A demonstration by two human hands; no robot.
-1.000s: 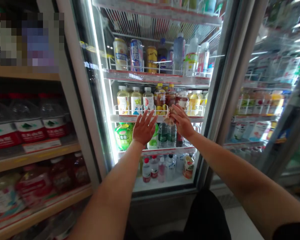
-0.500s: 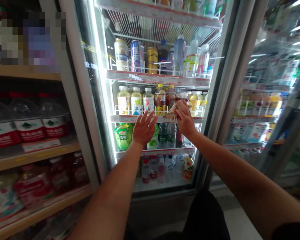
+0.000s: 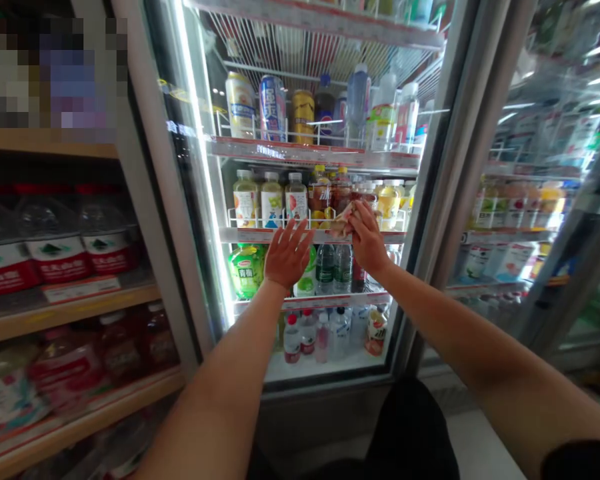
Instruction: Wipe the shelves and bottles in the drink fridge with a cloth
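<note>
My right hand [image 3: 369, 240] is closed around a crumpled, pale cloth [image 3: 343, 223], pressed against the glass door [image 3: 325, 370] of a lit drinks cooler. To its left, my left hand [image 3: 289, 253] is spread with fingers apart, its palm toward the same glass; whether it touches cannot be made out. Behind the glass, near both hands, runs a shelf edge [image 3: 260, 235] with a white wire guard. Bottles with white caps [image 3: 271, 200] and yellow-capped tea bottles [image 3: 321, 193] stand on that shelf. Below it is a green jug [image 3: 247, 272], partly beside my left hand.
Wooden shelves [image 3: 70, 313] with large red-labelled water bottles [image 3: 55, 250] stand at the left. A metal door frame [image 3: 450, 167] borders the cooler on the right, beside another glass-fronted cooler [image 3: 515, 233]. My dark-clothed knee [image 3: 410, 427] is low in front.
My right hand and the cloth have shifted very slightly to the left. My left hand stays spread in nearly the same place. The view has moved a little.
</note>
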